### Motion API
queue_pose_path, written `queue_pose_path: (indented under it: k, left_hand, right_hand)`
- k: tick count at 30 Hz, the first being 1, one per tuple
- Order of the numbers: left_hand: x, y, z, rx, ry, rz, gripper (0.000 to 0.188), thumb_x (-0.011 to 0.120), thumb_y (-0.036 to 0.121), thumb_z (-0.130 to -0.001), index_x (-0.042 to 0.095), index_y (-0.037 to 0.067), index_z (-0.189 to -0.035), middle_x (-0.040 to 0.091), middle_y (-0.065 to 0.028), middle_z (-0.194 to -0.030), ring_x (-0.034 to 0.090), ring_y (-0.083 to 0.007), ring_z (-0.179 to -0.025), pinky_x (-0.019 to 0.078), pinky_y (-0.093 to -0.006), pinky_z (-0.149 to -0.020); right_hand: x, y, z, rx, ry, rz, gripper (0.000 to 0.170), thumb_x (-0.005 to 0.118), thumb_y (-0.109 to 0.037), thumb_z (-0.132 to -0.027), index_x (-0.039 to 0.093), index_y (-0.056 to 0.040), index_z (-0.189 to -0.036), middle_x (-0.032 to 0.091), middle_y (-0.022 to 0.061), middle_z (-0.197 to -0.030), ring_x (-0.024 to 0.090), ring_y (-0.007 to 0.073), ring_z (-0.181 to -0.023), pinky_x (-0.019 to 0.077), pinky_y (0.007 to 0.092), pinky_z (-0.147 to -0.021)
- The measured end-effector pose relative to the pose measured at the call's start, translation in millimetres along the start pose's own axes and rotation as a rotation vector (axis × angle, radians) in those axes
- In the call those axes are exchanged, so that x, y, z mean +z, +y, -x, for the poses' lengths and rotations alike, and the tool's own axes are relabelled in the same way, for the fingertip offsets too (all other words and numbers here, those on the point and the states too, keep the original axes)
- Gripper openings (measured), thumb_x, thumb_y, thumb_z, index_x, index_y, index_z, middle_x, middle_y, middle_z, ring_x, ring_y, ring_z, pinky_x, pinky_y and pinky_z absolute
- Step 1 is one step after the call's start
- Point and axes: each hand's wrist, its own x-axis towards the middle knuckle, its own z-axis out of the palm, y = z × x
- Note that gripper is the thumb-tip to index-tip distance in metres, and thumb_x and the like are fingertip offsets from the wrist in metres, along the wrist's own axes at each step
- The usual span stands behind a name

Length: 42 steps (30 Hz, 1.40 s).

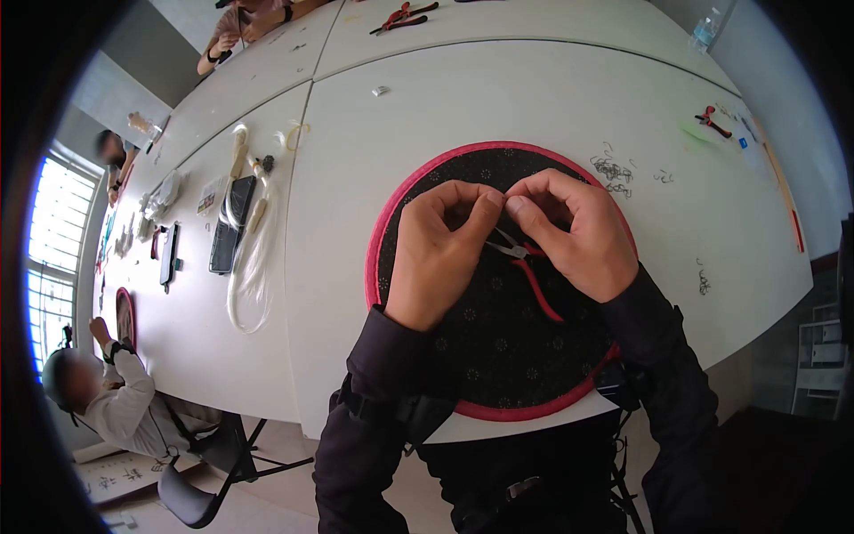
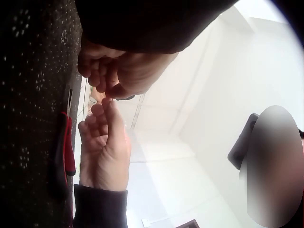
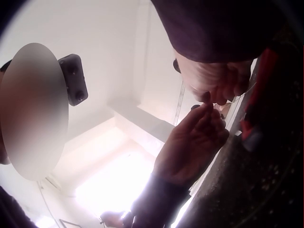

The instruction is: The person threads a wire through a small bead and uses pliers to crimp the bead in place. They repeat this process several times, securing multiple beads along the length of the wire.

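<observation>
1. Head view, mat as dial: L hand (image 1: 436, 254) is over the 10 o'clock side, thumb & index pinched tight on a tiny item (image 1: 505, 199); too small to say what.
2. R hand (image 1: 580, 233) comes in from 2 o'clock, thumb & index pinching the same spot, so tips meet just abv. centre, twd 12. Other fingers curl in on both.
3. Right below, the red-handled pliers (image 1: 538, 285) lie on the mat (image 1: 498, 365), near centre: jaws parted & aimed at 10, one handle running to 5.
4. Mat itself: round, dark w/ small flower print, red rim, flat on the white surface (image 1: 338, 178).
5. Quick look R: dark wire-like bits (image 1: 614, 171) just off the rim btwn 1 & 2; smaller pile (image 1: 703, 278) out at 3; second pliers (image 1: 712, 123) farther off at 2.
6. Over L: pale cord bundle (image 1: 258, 267) at 9, next to & partly over a dark case (image 1: 229, 240).
7. Far side: third pliers (image 1: 402, 18) up near 11; seated person (image 1: 133, 396) in light top, approx. 8.
</observation>
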Motion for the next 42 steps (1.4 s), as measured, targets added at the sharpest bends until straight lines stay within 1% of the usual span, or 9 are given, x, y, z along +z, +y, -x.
queue_pose_path:
  k: [14, 17, 25, 28, 31, 32, 36, 39, 42]
  left_hand:
    - [-3.5, 4.8, 0.9, 0.003, -0.079, -0.178, 0.021, 0.066, 0.017, -0.094, 0.069, -0.004, -0.098, 0.066, -0.0013, -0.083, 0.056, -0.0054, -0.074, 0.0447, -0.0232, -0.067]
    - [-3.2, -2.7, -0.4, 0.070, -0.012, -0.095, 0.021, 0.067, 0.016, -0.092, 0.070, -0.005, -0.096, 0.067, -0.0033, -0.079, 0.058, -0.0079, -0.068, 0.0455, -0.0242, -0.062]
    - [-14.7, -4.6, -4.3, -0.060, -0.153, 0.428, 0.022, 0.062, 0.020, -0.097, 0.067, -0.001, -0.101, 0.066, -0.0050, -0.097, 0.058, -0.0112, -0.093, 0.0438, -0.0260, -0.081]
    - [-18.8, -0.9, -4.9, -0.042, -0.262, 0.684, 0.021, 0.060, 0.021, -0.099, 0.066, 0.001, -0.104, 0.066, -0.0078, -0.103, 0.060, -0.0150, -0.101, 0.0448, -0.0285, -0.085]
    - [-20.5, 11.5, -0.2, -0.040, -0.273, 0.794, 0.019, 0.057, 0.020, -0.100, 0.064, 0.003, -0.103, 0.065, -0.0098, -0.107, 0.060, -0.0183, -0.104, 0.0453, -0.0303, -0.088]
    - [-20.5, 14.6, 1.0, -0.041, -0.261, 0.807, 0.018, 0.056, 0.019, -0.100, 0.063, 0.003, -0.103, 0.065, -0.0103, -0.107, 0.060, -0.0191, -0.105, 0.0455, -0.0307, -0.088]
    - [-32.5, 8.3, -0.5, 0.026, -0.372, 0.931, 0.014, 0.051, 0.020, -0.102, 0.058, 0.007, -0.101, 0.061, -0.0060, -0.104, 0.057, -0.0191, -0.100, 0.0434, -0.0348, -0.090]
    - [-37.9, 6.9, 1.1, 0.013, -0.339, 0.715, 0.014, 0.052, 0.019, -0.102, 0.057, 0.007, -0.101, 0.059, -0.0050, -0.097, 0.055, -0.0170, -0.092, 0.0425, -0.0325, -0.086]
    - [-40.2, 7.3, 3.2, 0.003, -0.244, 0.568, 0.014, 0.053, 0.019, -0.102, 0.057, 0.005, -0.099, 0.058, -0.0053, -0.093, 0.053, -0.0149, -0.088, 0.0417, -0.0302, -0.083]
  right_hand:
    - [0.9, 7.6, -0.7, -0.062, 0.038, 0.066, 0.014, 0.065, -0.013, -0.094, 0.065, 0.0005, -0.096, 0.066, 0.0056, -0.078, 0.061, 0.0103, -0.068, 0.0497, 0.0257, -0.064]
    - [3.1, 8.8, -1.3, -0.087, 0.049, 0.000, 0.016, 0.067, -0.014, -0.092, 0.065, 0.0003, -0.099, 0.066, 0.0064, -0.076, 0.060, 0.0103, -0.065, 0.0485, 0.0253, -0.062]
    - [-4.7, -6.1, 0.7, 0.088, -0.190, 0.192, 0.022, 0.069, -0.016, -0.090, 0.065, 0.0019, -0.102, 0.064, 0.0047, -0.066, 0.056, 0.0095, -0.055, 0.0454, 0.0261, -0.055]
    - [-8.6, -11.2, 2.3, 0.133, -0.054, 0.047, 0.017, 0.067, -0.013, -0.092, 0.065, 0.0022, -0.101, 0.068, 0.0055, -0.073, 0.063, 0.0107, -0.063, 0.0494, 0.0254, -0.061]
    - [-14.6, -4.5, 2.3, -0.055, 0.126, -0.125, 0.014, 0.064, -0.011, -0.095, 0.065, 0.0019, -0.100, 0.071, 0.0068, -0.085, 0.068, 0.0135, -0.076, 0.0520, 0.0239, -0.072]
    - [-23.3, -7.3, 5.1, -0.031, 0.087, -0.237, 0.019, 0.061, -0.014, -0.097, 0.064, 0.0022, -0.106, 0.070, 0.0103, -0.102, 0.068, 0.0178, -0.092, 0.0521, 0.0268, -0.088]
    - [-46.8, -30.5, 16.2, 0.087, 0.189, -0.972, 0.031, 0.056, -0.017, -0.098, 0.054, 0.0033, -0.121, 0.063, 0.0164, -0.121, 0.061, 0.0240, -0.114, 0.0474, 0.0379, -0.106]
    - [-68.3, -23.2, 22.2, 0.046, 0.290, -1.092, 0.030, 0.054, -0.015, -0.099, 0.052, 0.0036, -0.122, 0.061, 0.0172, -0.123, 0.060, 0.0261, -0.117, 0.0486, 0.0393, -0.105]
    - [-87.8, -9.8, 23.3, -0.018, 0.437, -1.026, 0.032, 0.052, -0.013, -0.100, 0.046, 0.0028, -0.127, 0.058, 0.0102, -0.105, 0.059, 0.0209, -0.099, 0.0487, 0.0400, -0.103]
